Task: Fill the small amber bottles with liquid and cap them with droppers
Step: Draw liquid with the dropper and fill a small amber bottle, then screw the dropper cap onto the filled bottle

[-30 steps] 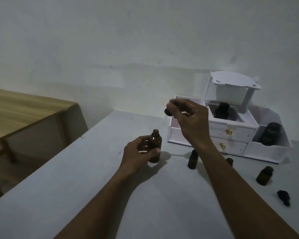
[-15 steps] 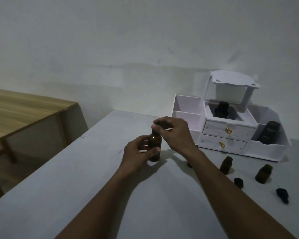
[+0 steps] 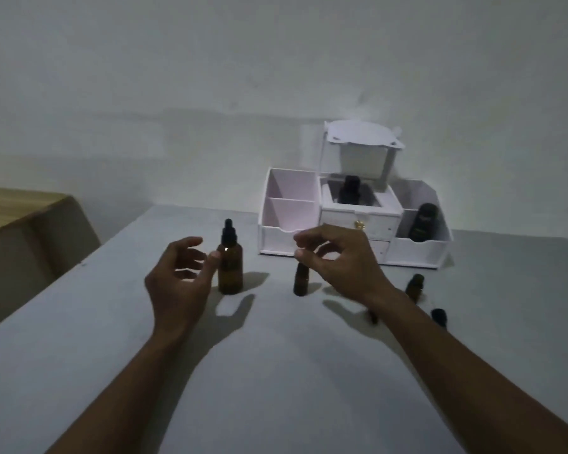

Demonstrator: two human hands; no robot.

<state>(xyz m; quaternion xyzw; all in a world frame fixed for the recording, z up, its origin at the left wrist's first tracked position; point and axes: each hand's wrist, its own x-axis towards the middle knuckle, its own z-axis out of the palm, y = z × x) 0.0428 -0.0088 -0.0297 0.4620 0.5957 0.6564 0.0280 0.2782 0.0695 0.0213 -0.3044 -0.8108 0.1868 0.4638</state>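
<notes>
Capped bottle (image 3: 230,267) upright centre-left on table (image 3: 276,371). Left hand (image 3: 181,280) just beside it, fingers spread, gripping nothing. Open bottle (image 3: 300,281) upright mid-frame, right under right hand (image 3: 341,260). That hand loosely curled, empty, way nearer, so probably its grab.

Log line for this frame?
state: amber glass bottle with black dropper cap upright | left hand: open, beside it | right hand: open, near small amber bottle

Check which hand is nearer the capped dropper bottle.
Left. The left hand is just left of the capped dropper bottle, thumb tip close to its shoulder. The right hand hovers farther off to its right, over a smaller amber bottle.
</notes>
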